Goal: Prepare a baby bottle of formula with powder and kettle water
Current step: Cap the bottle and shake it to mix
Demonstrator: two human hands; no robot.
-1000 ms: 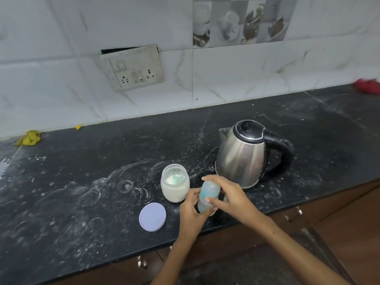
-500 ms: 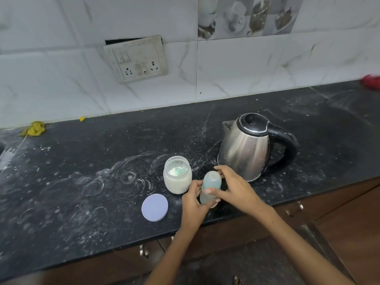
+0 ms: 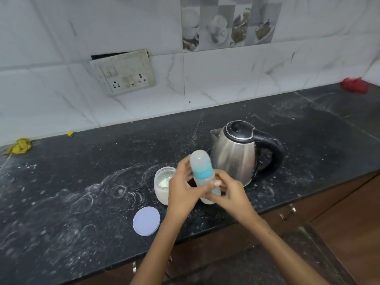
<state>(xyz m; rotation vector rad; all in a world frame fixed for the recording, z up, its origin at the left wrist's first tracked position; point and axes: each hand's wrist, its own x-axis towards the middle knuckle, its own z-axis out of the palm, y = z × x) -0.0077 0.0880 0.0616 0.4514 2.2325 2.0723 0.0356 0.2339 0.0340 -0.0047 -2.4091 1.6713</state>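
Note:
A capped baby bottle [image 3: 202,170] with a teal collar and a clear dome cap is lifted above the black counter [image 3: 82,182], tilted slightly. My left hand [image 3: 183,189] grips its left side and my right hand [image 3: 230,195] wraps its lower body. Just left of my hands stands an open jar of white formula powder [image 3: 162,187]; a green scoop shows inside it. The jar's lilac lid [image 3: 146,221] lies flat near the front edge. Behind the bottle, on the right, stands a steel kettle [image 3: 236,153] with a black lid and handle.
The counter is dusted with white powder and ring marks. A wall socket plate [image 3: 123,74] hangs loose on the tiled wall. A yellow cloth [image 3: 20,146] lies at far left, a red cloth [image 3: 354,84] at far right. Brown cabinet drawers [image 3: 287,210] run below the front edge.
Both hands have lifted the bottle up from the counter; it now stands higher, in front of the kettle. The camera view has shifted slightly downward.

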